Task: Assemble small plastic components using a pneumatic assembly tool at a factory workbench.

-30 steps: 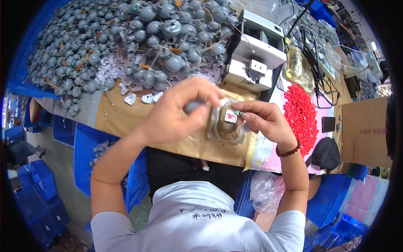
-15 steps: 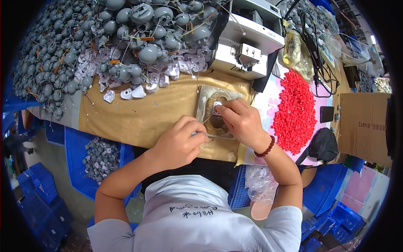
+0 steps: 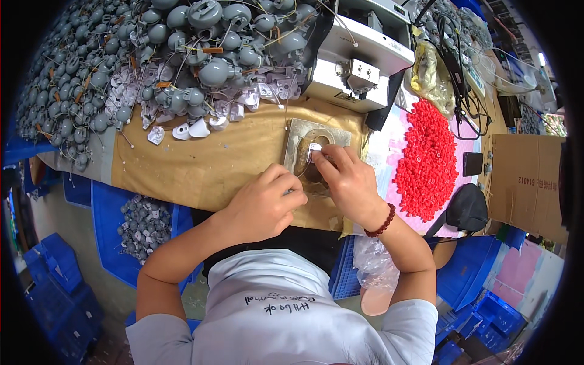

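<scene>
A small white plastic piece [image 3: 314, 147] lies over the hollow of a square metal fixture [image 3: 297, 135] on the bench. My right hand [image 3: 353, 185], with a dark red bead bracelet at the wrist, pinches at the near edge of this piece with thumb and forefinger. Just left of the fixture's near corner, my left hand [image 3: 267, 199] is closed, fingers curled inward. A bit of something greyish shows between its fingers, too small to name.
Grey domed housings with wires [image 3: 216, 73] are heaped at the far left, with white plastic parts [image 3: 198, 128] along their near edge. A white machine [image 3: 359, 79] stands behind the fixture. Red small parts [image 3: 427, 161] lie to the right, near a cardboard box [image 3: 526, 176]. A blue bin [image 3: 109, 237] sits low left.
My right fingers have shifted slightly, so more of the white piece shows now. The left hand has barely moved, and the thin line seen near its fingertips no longer shows.
</scene>
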A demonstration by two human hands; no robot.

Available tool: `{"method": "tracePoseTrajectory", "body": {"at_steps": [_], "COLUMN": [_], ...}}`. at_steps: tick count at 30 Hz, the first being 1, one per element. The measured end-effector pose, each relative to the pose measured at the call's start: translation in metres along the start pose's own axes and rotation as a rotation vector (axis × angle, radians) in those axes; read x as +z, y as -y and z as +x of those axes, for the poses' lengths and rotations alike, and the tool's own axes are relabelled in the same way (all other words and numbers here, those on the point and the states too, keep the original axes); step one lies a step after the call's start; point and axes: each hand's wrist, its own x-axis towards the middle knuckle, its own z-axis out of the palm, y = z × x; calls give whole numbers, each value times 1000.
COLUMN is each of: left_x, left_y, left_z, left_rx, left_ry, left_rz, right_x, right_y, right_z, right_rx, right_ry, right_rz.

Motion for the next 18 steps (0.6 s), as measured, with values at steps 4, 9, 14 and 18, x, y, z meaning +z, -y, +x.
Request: {"method": "tracePoseTrajectory", "body": {"at_steps": [4,9,14,18], "left_x": [4,2,8,37], "left_y": [-2,-2,-3,6], "left_z": [4,4,11,24], "left_rx": [-12,-55,-106,-47], "left_ry": [3,-3,-192,-206], "left_rz": [-9,0,371,665], "right_x": [3,11,12,6], "right_y": [3,10,9,-7], "right_z": [1,-5,-12,-16], "right_rx": [12,-52,-143,-68], "right_ry": [-8,-36,-87,-109], "right_rz": [-10,-116,-251,31]}}
